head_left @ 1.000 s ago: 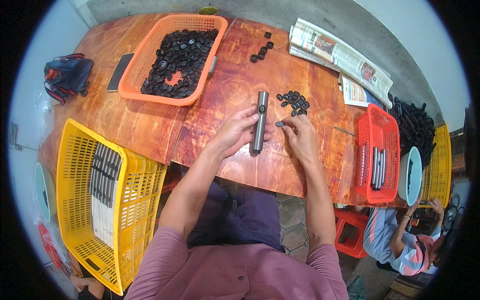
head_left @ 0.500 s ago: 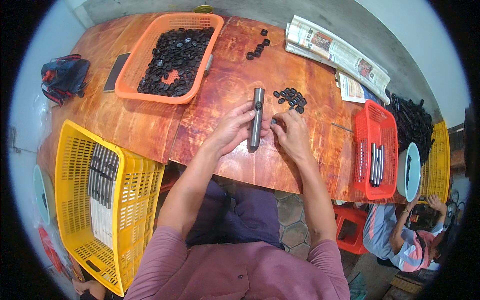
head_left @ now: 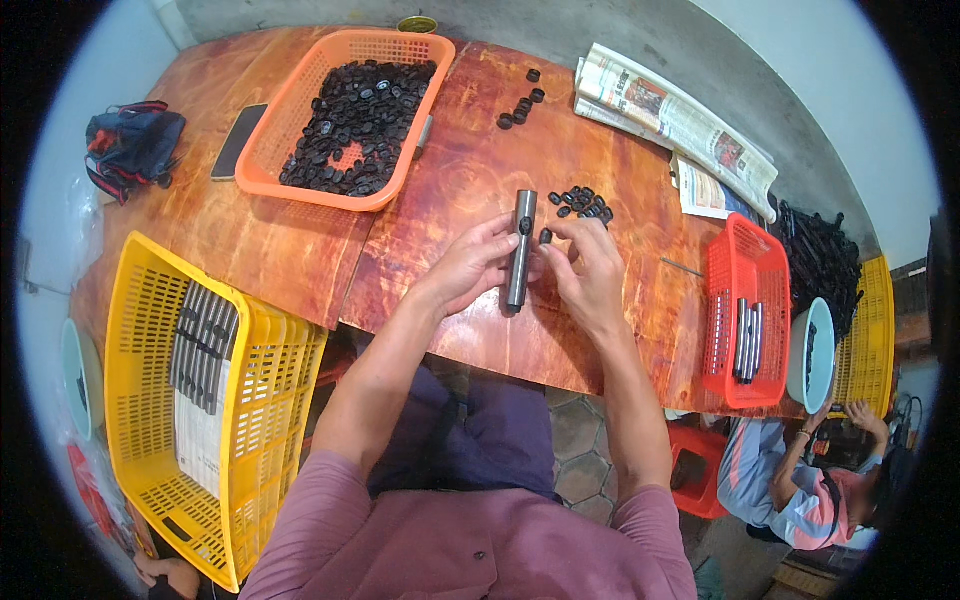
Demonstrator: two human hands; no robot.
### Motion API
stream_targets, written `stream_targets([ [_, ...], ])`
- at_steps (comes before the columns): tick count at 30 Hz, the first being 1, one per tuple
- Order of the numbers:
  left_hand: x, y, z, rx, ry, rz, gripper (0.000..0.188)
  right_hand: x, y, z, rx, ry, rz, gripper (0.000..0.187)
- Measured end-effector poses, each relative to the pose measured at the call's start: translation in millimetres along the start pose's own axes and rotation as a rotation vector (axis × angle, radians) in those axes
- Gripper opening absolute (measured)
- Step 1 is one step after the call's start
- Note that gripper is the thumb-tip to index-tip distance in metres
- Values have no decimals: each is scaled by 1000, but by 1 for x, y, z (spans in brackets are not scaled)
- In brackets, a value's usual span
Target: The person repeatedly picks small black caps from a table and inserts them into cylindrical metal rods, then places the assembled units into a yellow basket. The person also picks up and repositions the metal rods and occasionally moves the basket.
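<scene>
Tube in my left grip, cap pinched in my right.
My left grip [head_left: 468,266] is closed round the tube [head_left: 519,262], above the worktop [head_left: 440,215] in front of me, probably to steady it with its black oval fitting [head_left: 526,226] facing up. Its long axis runs away from me, far end leaning slightly right, black-tipped end toward my body. My right grip [head_left: 594,268] pinches a small black cap [head_left: 545,237] just beside the tube; my fingers partly hide it, so I can't tell its exact facing. The loose pile [head_left: 588,203] lies just beyond, presumably for easy reach.
</scene>
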State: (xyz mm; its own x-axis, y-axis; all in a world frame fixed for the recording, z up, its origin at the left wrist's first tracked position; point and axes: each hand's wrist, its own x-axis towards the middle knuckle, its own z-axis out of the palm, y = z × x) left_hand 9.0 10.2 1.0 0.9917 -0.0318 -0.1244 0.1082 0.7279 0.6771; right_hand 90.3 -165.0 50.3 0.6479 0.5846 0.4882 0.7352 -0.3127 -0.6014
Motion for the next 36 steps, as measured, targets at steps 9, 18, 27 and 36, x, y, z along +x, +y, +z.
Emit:
stream_targets([
  [9, 0, -3, -1, 6, -9, 21, 50, 9, -2, 14, -211, 46, -248, 21],
  [18, -1, -3, 0, 29, -21, 16, 50, 2, 1, 19, -332, 123, -343, 23],
  [27, -2, -3, 1, 7, 60, 53, 40, -6, -4, 34, -178, 60, -320, 31],
  [36, -2, -6, 2, 87, 80, 60, 36, -5, 4, 27, -154, 89, -338, 34],
])
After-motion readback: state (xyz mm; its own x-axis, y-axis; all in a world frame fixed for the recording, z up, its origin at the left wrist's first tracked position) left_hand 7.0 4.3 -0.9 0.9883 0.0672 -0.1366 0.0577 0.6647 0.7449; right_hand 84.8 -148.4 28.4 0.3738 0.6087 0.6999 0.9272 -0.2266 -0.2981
